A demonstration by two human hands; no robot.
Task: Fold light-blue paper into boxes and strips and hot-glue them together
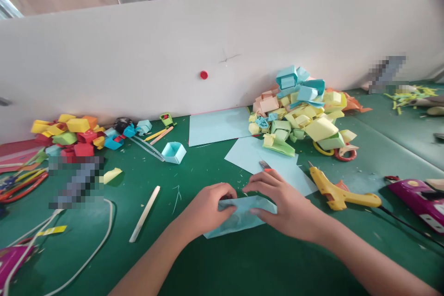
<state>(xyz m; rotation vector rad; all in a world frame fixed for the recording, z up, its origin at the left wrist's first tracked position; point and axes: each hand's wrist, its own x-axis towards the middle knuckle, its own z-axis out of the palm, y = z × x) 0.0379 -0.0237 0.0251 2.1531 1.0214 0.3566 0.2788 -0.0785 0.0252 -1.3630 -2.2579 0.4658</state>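
Observation:
In the head view a folded sheet of light blue paper [244,217] is between my two hands, low over the green table. My left hand [210,208] grips its left part, thumb on the near side and fingers curled over the top edge. On the right end, the thumb of my right hand [284,206] presses the near face, while its fingers arch above and behind the fold. Just beyond the right fingers, the tip of a cutter blade [265,165] shows; the rest is hidden by that hand. Flat light blue paper [263,152] lies behind it.
A yellow glue gun [342,189] with a black cord lies to the right. Folded paper boxes [305,111] are heaped behind it, and a colourful pile [76,132] sits far left. A glue stick [144,214], an open blue paper box [174,152] and a white cable [107,236] lie left.

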